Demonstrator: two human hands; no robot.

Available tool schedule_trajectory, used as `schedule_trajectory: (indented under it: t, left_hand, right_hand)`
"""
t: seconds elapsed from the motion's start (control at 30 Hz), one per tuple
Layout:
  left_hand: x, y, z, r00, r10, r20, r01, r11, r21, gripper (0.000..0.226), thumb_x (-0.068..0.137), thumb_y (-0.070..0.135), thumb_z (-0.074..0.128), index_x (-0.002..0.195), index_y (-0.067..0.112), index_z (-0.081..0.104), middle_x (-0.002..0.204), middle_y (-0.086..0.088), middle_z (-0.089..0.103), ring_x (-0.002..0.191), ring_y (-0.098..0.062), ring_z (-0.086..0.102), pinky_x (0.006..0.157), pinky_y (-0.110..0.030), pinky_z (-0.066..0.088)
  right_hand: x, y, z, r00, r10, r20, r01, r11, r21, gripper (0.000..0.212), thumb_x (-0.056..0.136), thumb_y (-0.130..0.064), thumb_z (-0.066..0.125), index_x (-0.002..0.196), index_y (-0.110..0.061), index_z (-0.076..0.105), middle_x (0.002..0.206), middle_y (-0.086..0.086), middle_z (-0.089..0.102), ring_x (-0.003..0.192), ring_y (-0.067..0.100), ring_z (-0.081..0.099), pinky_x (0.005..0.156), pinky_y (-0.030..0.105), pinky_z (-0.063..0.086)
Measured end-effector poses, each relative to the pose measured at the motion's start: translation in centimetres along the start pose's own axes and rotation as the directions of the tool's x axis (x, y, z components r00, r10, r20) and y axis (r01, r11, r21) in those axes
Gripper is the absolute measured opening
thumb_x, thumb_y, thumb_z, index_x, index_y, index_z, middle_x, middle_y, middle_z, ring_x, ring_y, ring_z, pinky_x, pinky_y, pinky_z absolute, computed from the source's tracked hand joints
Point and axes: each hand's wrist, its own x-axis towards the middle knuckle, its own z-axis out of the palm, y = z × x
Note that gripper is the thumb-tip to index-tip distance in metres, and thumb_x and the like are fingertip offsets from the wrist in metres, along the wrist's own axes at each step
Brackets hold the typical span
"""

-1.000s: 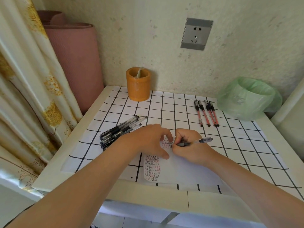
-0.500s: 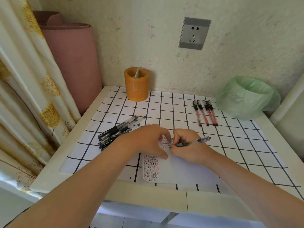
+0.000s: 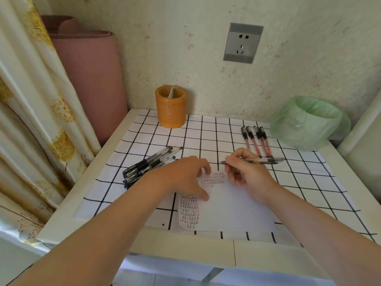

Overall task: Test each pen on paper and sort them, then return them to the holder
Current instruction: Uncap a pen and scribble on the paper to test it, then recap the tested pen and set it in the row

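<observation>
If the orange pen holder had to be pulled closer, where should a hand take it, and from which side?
Probably round the side of the orange holder, about mid-height, coming from the front. It stands upright as a plain cylinder with no handle, the room wall is close behind, and a thin item leans inside, so reaching over the rim looks awkward.

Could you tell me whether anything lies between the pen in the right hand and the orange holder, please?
Nothing visible does: only bare checked cloth lies between the pen and the holder; the black pens lie off to the left.
</observation>
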Motion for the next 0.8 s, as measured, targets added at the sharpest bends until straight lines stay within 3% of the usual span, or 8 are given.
schedule_trajectory:
  t: [0.1,0.27,0.37,0.43,0.5,0.57,0.7,0.8]
  left_hand:
    - [-0.1,-0.1,-0.4,1.0,-0.012,0.021,0.012,1.0,-0.019,0.065,0.073,0.042,0.084,0.127,0.033,0.05,0.109,0.012,0.049,0.095,-0.008,0.052,0.082,-0.029,0.05]
    - [-0.2,-0.2,-0.8,1.0,-0.022,0.008,0.022,1.0,-0.015,0.056,0.076,0.037,0.082,0.124,0.03,0.054,0.108,0.01,0.053,0.095,-0.009,0.055,0.085,-0.032,0.053]
    - [-0.2,-0.3,-0.8,1.0,-0.026,-0.001,0.026,1.0,-0.013,0.053,0.076,0.036,0.082,0.121,0.03,0.056,0.107,0.009,0.054,0.091,-0.008,0.055,0.082,-0.03,0.053]
    - [-0.1,-0.4,-0.7,1.0,-0.028,-0.008,0.028,0.999,-0.017,0.048,0.077,0.038,0.081,0.118,0.03,0.057,0.105,0.009,0.055,0.09,-0.008,0.056,0.081,-0.03,0.053]
    - [0.0,-0.3,-0.7,0.999,-0.035,-0.04,0.034,0.999,-0.032,0.039,0.081,0.038,0.077,0.114,0.03,0.059,0.102,0.01,0.058,0.091,-0.009,0.058,0.082,-0.03,0.054]
    - [0.1,-0.1,-0.8,0.993,-0.043,-0.107,0.038,0.998,-0.05,0.028,0.086,0.036,0.072,0.111,0.028,0.062,0.1,0.009,0.061,0.089,-0.009,0.06,0.079,-0.028,0.054]
    - [0.4,0.6,-1.1,0.957,-0.019,-0.289,0.003,0.998,-0.056,0.015,0.094,0.029,0.063,0.109,0.027,0.063,0.097,0.012,0.062,0.081,-0.003,0.056,0.065,-0.017,0.044]
    - [0.5,1.3,-1.5,0.906,0.009,-0.422,-0.082,0.984,-0.155,0.014,0.098,0.026,0.057,0.111,0.028,0.062,0.092,0.012,0.061,0.074,-0.008,0.058,0.065,-0.024,0.049]
  right_hand:
    - [0.3,-1.2,-0.3,0.993,0.109,0.044,-0.117,0.956,0.27,0.037,0.099,-0.029,0.038,0.082,-0.006,0.061,0.076,0.019,0.063,0.059,0.027,0.057,0.053,0.031,0.044]
    - [0.8,-2.8,-0.2,0.989,0.141,0.046,-0.146,0.863,0.484,0.031,0.085,-0.005,0.035,0.087,-0.003,0.066,0.085,0.017,0.065,0.079,0.034,0.062,0.092,0.048,0.048]
    - [0.8,-3.8,0.3,0.979,0.203,0.028,-0.186,0.824,0.536,0.015,0.092,-0.005,0.046,0.093,-0.014,0.059,0.073,0.006,0.06,0.051,0.018,0.052,0.061,0.031,0.054]
    - [0.8,-4.4,0.4,0.966,0.253,0.046,-0.243,0.837,0.491,0.018,0.094,-0.035,0.057,0.083,-0.022,0.053,0.063,-0.002,0.048,0.04,0.011,0.029,0.04,0.022,0.031]
    - [0.7,-4.8,0.2,0.948,0.3,0.109,-0.314,0.816,0.484,0.052,0.085,-0.069,0.049,0.067,-0.021,0.046,0.059,-0.002,0.036,0.042,0.014,0.02,0.042,0.023,0.018]
    - [0.8,-5.0,0.0,0.932,0.324,0.16,-0.359,0.779,0.514,0.065,0.077,-0.083,0.037,0.061,-0.02,0.033,0.061,-0.001,0.029,0.047,0.016,0.016,0.046,0.025,0.016]
    - [0.9,-5.2,0.4,0.917,0.36,0.174,-0.398,0.789,0.468,0.05,0.078,-0.064,0.035,0.056,-0.02,0.027,0.059,-0.001,0.025,0.046,0.016,0.015,0.044,0.024,0.016]
    - [0.9,-5.2,0.8,0.913,0.377,0.155,-0.407,0.825,0.392,0.05,0.083,-0.064,0.038,0.06,-0.019,0.037,0.06,-0.001,0.031,0.043,0.016,0.018,0.045,0.023,0.014]
